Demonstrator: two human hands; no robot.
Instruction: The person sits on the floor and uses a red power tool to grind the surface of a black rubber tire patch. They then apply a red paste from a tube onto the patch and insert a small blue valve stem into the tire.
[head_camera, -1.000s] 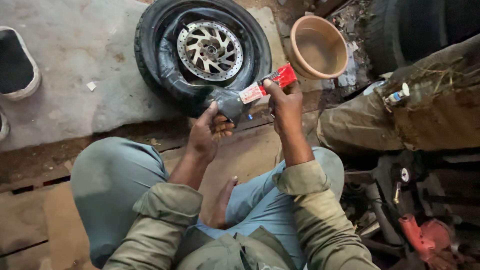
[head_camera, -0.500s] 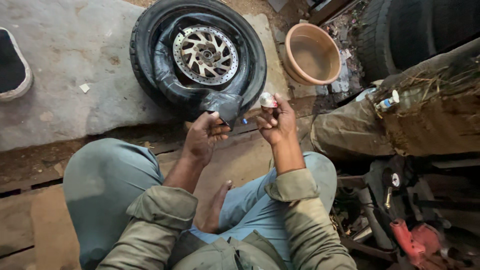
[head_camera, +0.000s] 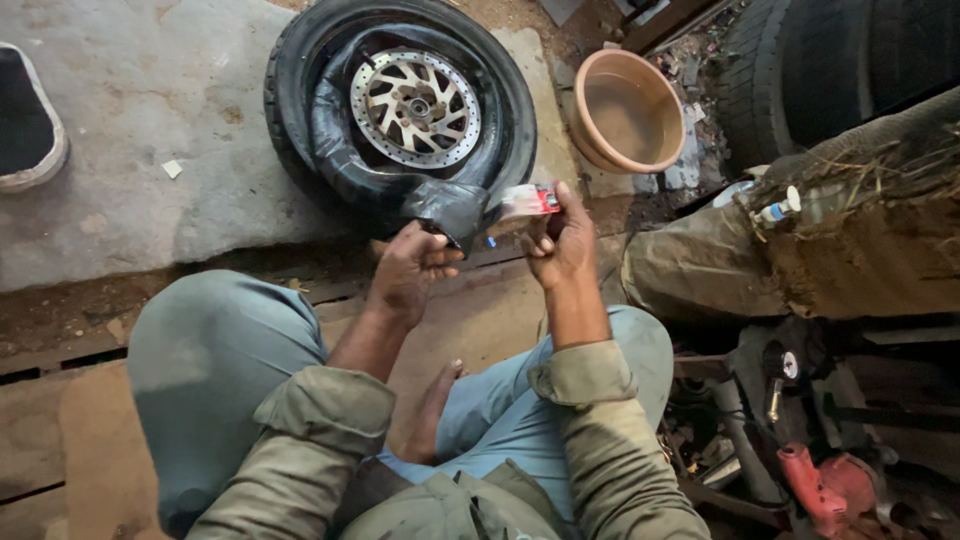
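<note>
A small black tyre (head_camera: 300, 90) with a silver spoked wheel (head_camera: 415, 105) lies flat on the ground ahead of my knees. A loop of black inner tube (head_camera: 445, 205) is pulled out from it toward me. My left hand (head_camera: 410, 270) pinches the tube's near fold. My right hand (head_camera: 565, 240) grips a small red and white tube of glue (head_camera: 525, 203), its tip pointing left at the inner tube. I sit with legs folded, one bare foot (head_camera: 435, 410) showing between my knees.
A tan bowl holding murky water (head_camera: 625, 110) stands right of the tyre. A large tyre (head_camera: 830, 70) and a dirty sack (head_camera: 860, 230) fill the right side. Red tools and metal parts (head_camera: 810, 480) lie at lower right. A shoe (head_camera: 30, 120) rests far left on concrete.
My right hand has brought the glue tube down from a raised tilt and turned it toward the inner tube. Both hands have drawn closer together over the tube's fold.
</note>
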